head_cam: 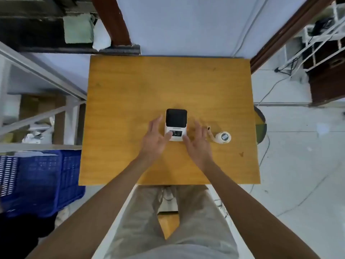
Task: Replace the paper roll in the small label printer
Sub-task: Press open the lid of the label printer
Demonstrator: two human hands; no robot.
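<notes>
A small white label printer (176,124) with a black lid stands near the middle of the wooden table (130,94). My left hand (155,138) lies just left of it, fingers straight, thumb tip against the printer's front left corner. My right hand (197,141) lies just right of it, fingers spread, thumb tip touching the front right corner. A white paper roll (223,137) lies on the table to the right of my right hand, with a loose strip trailing toward my fingers. The printer's lid appears closed.
A blue plastic crate (37,180) stands on the floor at the left beside a grey metal shelf frame (43,113). A stool edge (260,126) shows at the table's right side. Cables run over the tiled floor at the right.
</notes>
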